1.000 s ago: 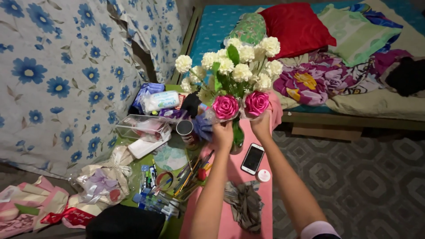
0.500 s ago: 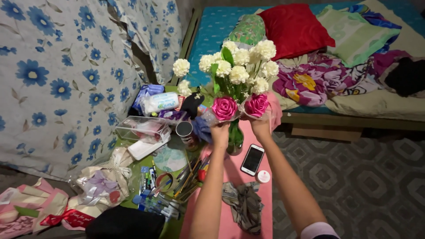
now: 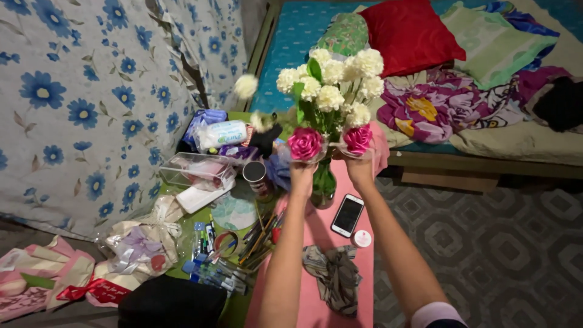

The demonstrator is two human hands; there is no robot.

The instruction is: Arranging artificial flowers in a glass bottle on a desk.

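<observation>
My left hand (image 3: pixel 302 177) is closed around the stem of a pink ribbon rose (image 3: pixel 305 143) in a clear wrapper. My right hand (image 3: pixel 361 168) grips a second pink rose (image 3: pixel 358 138) the same way. Both roses sit just below a bunch of cream-white flowers (image 3: pixel 331 79) with green leaves, which stands in a dark green glass bottle (image 3: pixel 323 184) between my hands. The bottle rests on a pink cloth (image 3: pixel 328 243) on a low table.
A phone (image 3: pixel 347 215), a small white jar lid (image 3: pixel 361 239) and a crumpled grey cloth (image 3: pixel 333 275) lie on the pink cloth. Pens, tape rolls, a clear box (image 3: pixel 197 171) and wipes crowd the left. A bed with a red pillow (image 3: pixel 416 35) lies behind.
Both hands have shifted the roses and bouquet slightly. The white flowers swayed, and one bloom on the left now looks blurred and apart from the bunch.
</observation>
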